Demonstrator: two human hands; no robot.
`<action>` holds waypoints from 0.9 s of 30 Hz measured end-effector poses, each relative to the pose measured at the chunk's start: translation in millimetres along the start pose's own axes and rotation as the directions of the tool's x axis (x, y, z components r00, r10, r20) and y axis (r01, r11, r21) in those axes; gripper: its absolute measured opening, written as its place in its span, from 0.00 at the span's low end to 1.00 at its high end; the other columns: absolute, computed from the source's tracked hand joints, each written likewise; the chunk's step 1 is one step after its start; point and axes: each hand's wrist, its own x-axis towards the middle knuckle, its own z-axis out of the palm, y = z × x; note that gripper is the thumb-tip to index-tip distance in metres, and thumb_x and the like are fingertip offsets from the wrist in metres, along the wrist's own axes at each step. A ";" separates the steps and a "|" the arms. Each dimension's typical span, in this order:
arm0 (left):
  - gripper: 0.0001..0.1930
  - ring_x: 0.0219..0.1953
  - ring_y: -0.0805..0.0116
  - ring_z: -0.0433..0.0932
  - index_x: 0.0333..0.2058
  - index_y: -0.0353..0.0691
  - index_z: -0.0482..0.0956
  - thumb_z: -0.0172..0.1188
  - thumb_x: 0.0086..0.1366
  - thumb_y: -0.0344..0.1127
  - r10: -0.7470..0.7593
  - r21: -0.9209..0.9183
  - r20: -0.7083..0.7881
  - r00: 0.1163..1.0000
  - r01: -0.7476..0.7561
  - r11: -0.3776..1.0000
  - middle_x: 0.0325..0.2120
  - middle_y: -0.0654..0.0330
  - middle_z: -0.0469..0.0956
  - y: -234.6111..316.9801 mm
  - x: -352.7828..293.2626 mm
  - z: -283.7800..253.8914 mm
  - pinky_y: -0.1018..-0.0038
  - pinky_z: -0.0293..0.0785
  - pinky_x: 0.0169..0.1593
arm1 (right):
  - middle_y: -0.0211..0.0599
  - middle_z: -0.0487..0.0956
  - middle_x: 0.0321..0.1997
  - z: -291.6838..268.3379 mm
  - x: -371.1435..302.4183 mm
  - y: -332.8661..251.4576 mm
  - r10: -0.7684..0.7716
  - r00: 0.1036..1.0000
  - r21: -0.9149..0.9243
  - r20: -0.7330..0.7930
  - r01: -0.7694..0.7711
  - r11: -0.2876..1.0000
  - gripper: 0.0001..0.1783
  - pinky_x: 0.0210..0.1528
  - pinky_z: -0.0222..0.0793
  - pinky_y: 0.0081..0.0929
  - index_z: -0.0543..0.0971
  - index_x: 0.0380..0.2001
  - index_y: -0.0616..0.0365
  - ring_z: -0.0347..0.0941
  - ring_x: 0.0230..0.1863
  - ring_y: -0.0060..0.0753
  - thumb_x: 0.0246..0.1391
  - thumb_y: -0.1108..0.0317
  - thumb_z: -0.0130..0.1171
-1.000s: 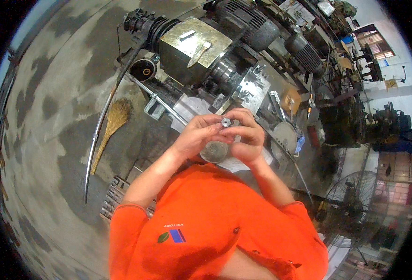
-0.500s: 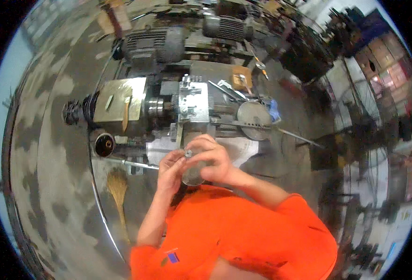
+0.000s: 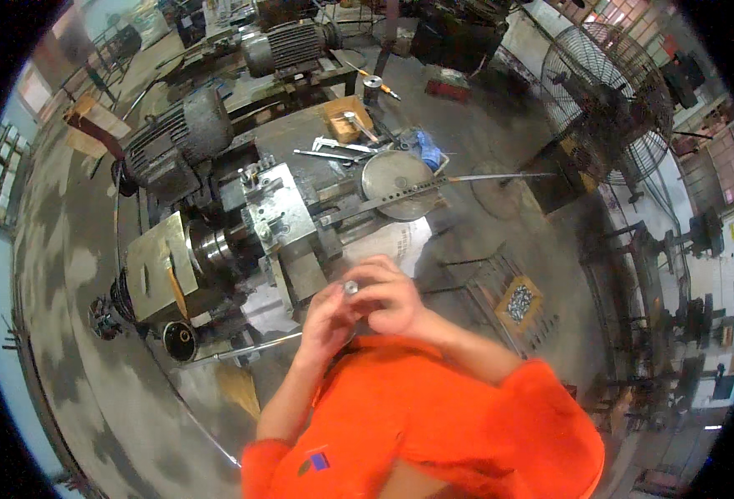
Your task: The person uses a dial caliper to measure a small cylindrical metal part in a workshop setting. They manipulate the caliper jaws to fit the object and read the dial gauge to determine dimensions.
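Note:
Both my hands are raised together in front of my chest, over my orange shirt. Between their fingertips sits a small round grey metal part [image 3: 350, 288]. My left hand [image 3: 325, 320] pinches it from the left and below, and my right hand [image 3: 392, 299] curls over it from the right. The rest of the part is hidden by my fingers. Behind the hands stands a lathe [image 3: 242, 241] with its tool post block [image 3: 277, 212].
A grey electric motor [image 3: 180, 137] lies left of the lathe. A round metal disc [image 3: 392, 179], a long bar [image 3: 475, 179] and hand tools lie on the bench behind. A big standing fan [image 3: 612, 91] is at the far right. A box of small metal parts [image 3: 518, 302] sits on the floor.
The view has swung, so the lathe now lies to the left and the fan has come into sight. My hands stay together on the small part, fingers shifted slightly.

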 end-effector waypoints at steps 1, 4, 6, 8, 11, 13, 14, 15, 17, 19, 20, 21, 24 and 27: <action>0.16 0.37 0.64 0.75 0.41 0.35 0.69 0.52 0.60 0.42 -0.012 0.005 -0.009 1.000 0.012 1.000 0.30 0.57 0.76 -3.7 5.6 -1.8 0.67 0.72 0.44 | 0.42 0.73 0.44 -6.0 -1.5 0.7 0.019 1.000 -0.010 0.009 -0.019 1.000 0.19 0.48 0.63 0.37 0.79 0.27 0.57 0.66 0.46 0.47 0.21 0.73 0.54; 0.19 0.35 0.63 0.76 0.43 0.35 0.66 0.56 0.58 0.40 0.003 0.083 -0.077 0.997 0.003 0.997 0.29 0.54 0.75 -4.6 23.1 -3.1 0.63 0.72 0.43 | 0.44 0.71 0.47 -30.5 0.5 9.7 0.069 0.996 -0.007 0.054 -0.069 0.998 0.20 0.49 0.63 0.37 0.79 0.30 0.55 0.67 0.47 0.47 0.23 0.71 0.56; 0.20 0.35 0.62 0.76 0.43 0.35 0.66 0.59 0.56 0.39 0.018 0.080 -0.081 0.997 -0.011 0.997 0.29 0.51 0.75 -0.5 34.7 -3.8 0.62 0.73 0.43 | 0.45 0.70 0.50 -55.3 3.8 34.0 0.100 0.989 0.031 0.109 -0.104 0.994 0.22 0.50 0.63 0.37 0.79 0.32 0.54 0.67 0.48 0.47 0.24 0.68 0.57; 0.18 0.35 0.61 0.76 0.42 0.36 0.66 0.58 0.56 0.38 0.058 0.055 -0.119 0.991 -0.052 0.997 0.30 0.50 0.75 3.2 42.3 -5.4 0.62 0.74 0.42 | 0.47 0.71 0.49 -89.2 38.8 78.0 -0.016 0.995 -0.038 0.103 0.021 0.999 0.22 0.50 0.64 0.36 0.79 0.33 0.53 0.68 0.48 0.47 0.25 0.67 0.57; 0.15 0.35 0.60 0.76 0.40 0.37 0.67 0.57 0.57 0.36 0.115 0.049 -0.169 0.979 -0.108 0.993 0.30 0.51 0.75 6.6 63.9 -2.9 0.63 0.74 0.42 | 0.45 0.73 0.49 -117.6 100.7 181.0 0.197 0.977 -0.054 0.079 -0.193 0.980 0.21 0.51 0.63 0.31 0.79 0.33 0.59 0.69 0.50 0.42 0.27 0.72 0.52; 0.14 0.35 0.60 0.76 0.40 0.38 0.67 0.57 0.57 0.34 0.161 0.087 -0.235 0.959 -0.144 0.986 0.30 0.51 0.75 9.0 76.5 -0.2 0.62 0.74 0.42 | 0.44 0.74 0.47 -115.0 150.1 251.0 0.320 0.946 -0.239 0.058 -0.298 0.924 0.19 0.50 0.65 0.26 0.80 0.31 0.58 0.71 0.47 0.43 0.29 0.73 0.52; 0.13 0.34 0.61 0.76 0.40 0.38 0.68 0.57 0.57 0.33 0.190 0.099 -0.295 0.936 -0.168 0.981 0.30 0.52 0.75 10.3 78.3 3.4 0.62 0.74 0.42 | 0.43 0.75 0.46 -107.4 175.8 267.6 0.435 0.898 -0.340 0.060 -0.392 0.855 0.18 0.49 0.65 0.27 0.80 0.31 0.56 0.71 0.46 0.43 0.30 0.70 0.54; 0.13 0.34 0.61 0.77 0.41 0.37 0.68 0.56 0.57 0.33 0.212 0.085 -0.316 0.925 -0.195 0.977 0.30 0.52 0.76 9.4 83.4 4.5 0.62 0.75 0.41 | 0.46 0.76 0.43 -100.2 193.3 301.8 0.463 0.883 -0.368 0.079 -0.406 0.836 0.18 0.48 0.66 0.29 0.80 0.32 0.56 0.72 0.44 0.43 0.31 0.66 0.55; 0.14 0.33 0.60 0.77 0.41 0.35 0.67 0.55 0.58 0.32 0.267 0.067 -0.376 0.887 -0.261 0.963 0.30 0.51 0.76 8.1 88.9 4.5 0.64 0.75 0.40 | 0.47 0.78 0.35 -87.1 221.7 368.0 0.514 0.842 -0.328 0.163 -0.445 0.833 0.17 0.41 0.69 0.31 0.80 0.31 0.58 0.75 0.38 0.42 0.33 0.63 0.57; 0.15 0.31 0.64 0.75 0.41 0.38 0.69 0.58 0.57 0.38 0.302 0.084 -0.473 0.828 -0.299 0.950 0.27 0.55 0.74 13.6 95.4 18.5 0.63 0.75 0.40 | 0.43 0.78 0.27 -65.2 232.9 457.0 0.462 0.874 -0.502 0.151 -0.334 0.798 0.14 0.35 0.71 0.31 0.80 0.25 0.57 0.75 0.32 0.40 0.34 0.60 0.58; 0.16 0.31 0.64 0.75 0.41 0.38 0.69 0.58 0.57 0.39 0.328 0.089 -0.518 0.790 -0.332 0.939 0.26 0.56 0.74 14.2 95.7 22.0 0.63 0.74 0.39 | 0.42 0.77 0.25 -52.3 240.2 476.5 0.434 0.862 -0.687 0.260 -0.150 0.711 0.11 0.35 0.71 0.32 0.79 0.21 0.55 0.75 0.30 0.40 0.35 0.61 0.58; 0.17 0.30 0.65 0.74 0.41 0.37 0.69 0.57 0.57 0.40 0.350 0.091 -0.550 0.758 -0.363 0.927 0.25 0.57 0.73 14.7 96.3 27.0 0.64 0.74 0.39 | 0.41 0.77 0.24 -41.3 240.3 497.2 0.528 0.834 -0.531 0.161 -0.377 0.759 0.11 0.35 0.71 0.32 0.78 0.20 0.56 0.74 0.29 0.41 0.35 0.60 0.58; 0.17 0.29 0.65 0.73 0.42 0.35 0.68 0.55 0.58 0.41 0.423 0.099 -0.610 0.670 -0.465 0.880 0.23 0.57 0.72 11.3 96.2 41.4 0.65 0.72 0.36 | 0.49 0.75 0.43 -16.9 261.6 500.5 0.722 0.683 -0.631 0.113 -0.512 0.583 0.25 0.48 0.67 0.33 0.78 0.35 0.61 0.72 0.46 0.44 0.35 0.54 0.54; 0.19 0.28 0.66 0.73 0.42 0.32 0.67 0.54 0.59 0.41 0.450 0.111 -0.650 0.613 -0.509 0.854 0.22 0.56 0.72 7.2 100.1 49.9 0.65 0.72 0.37 | 0.51 0.72 0.48 -11.0 279.4 487.2 0.841 0.538 -0.532 0.066 -0.694 0.485 0.28 0.52 0.63 0.35 0.77 0.39 0.61 0.68 0.51 0.45 0.36 0.52 0.56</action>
